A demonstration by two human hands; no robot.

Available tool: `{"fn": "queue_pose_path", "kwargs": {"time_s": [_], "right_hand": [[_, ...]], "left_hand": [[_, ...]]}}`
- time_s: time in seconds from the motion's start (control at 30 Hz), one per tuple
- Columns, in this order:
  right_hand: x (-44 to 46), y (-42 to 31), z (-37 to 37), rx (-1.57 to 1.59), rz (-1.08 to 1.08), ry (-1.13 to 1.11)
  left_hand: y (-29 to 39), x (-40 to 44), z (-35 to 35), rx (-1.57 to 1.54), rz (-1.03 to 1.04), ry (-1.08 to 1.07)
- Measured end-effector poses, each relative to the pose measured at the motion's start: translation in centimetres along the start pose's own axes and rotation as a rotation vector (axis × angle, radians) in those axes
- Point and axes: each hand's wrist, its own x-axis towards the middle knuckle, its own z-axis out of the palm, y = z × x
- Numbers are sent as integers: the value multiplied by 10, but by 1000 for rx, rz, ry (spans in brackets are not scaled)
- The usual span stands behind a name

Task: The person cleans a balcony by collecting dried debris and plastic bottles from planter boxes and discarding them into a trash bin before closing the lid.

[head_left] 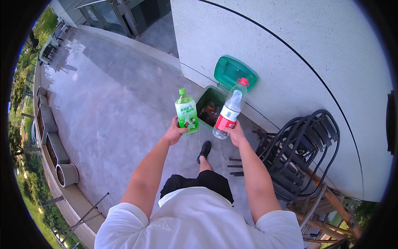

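Note:
My left hand (176,132) is wrapped round the lower part of a green bottle (187,111) with a green cap, held upright. In my right hand (235,133) is a large clear bottle (231,108) with a red and white label and a red cap; it leans a little to the right. Behind and between the two bottles stands a green bin (204,96), its lid (232,71) open against the wall. Some colourful items lie inside the bin. The clear bottle overlaps the bin's right side in view.
Stacked black chairs (298,153) stand by the white wall (290,74) at the right, with a wooden frame (336,207) below them. Planters (68,174) line the left edge of the grey floor (120,95). A glass door (103,18) is at the top.

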Motion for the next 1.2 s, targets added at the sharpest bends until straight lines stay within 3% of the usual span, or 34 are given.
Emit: {"fn": "queue_pose_path", "kwargs": {"time_s": [0.13, 0.2, 0.4, 0.57, 0.87, 1.2], "right_hand": [[71, -26, -25, 1, -68, -38], [100, -31, -33, -12, -1, -4], [181, 22, -47, -167, -90, 133], [247, 106, -53, -399, -186, 300], [330, 268, -76, -518, -120, 519], [371, 332, -74, -542, -5, 964]], "left_hand": [[12, 74, 25, 197, 49, 45], [17, 105, 33, 404, 57, 64], [-9, 215, 29, 880, 134, 129], [-91, 319, -4, 918, 117, 69], [-190, 436, -45, 1020, 85, 51], [-250, 491, -46, 1061, -92, 183]]}}
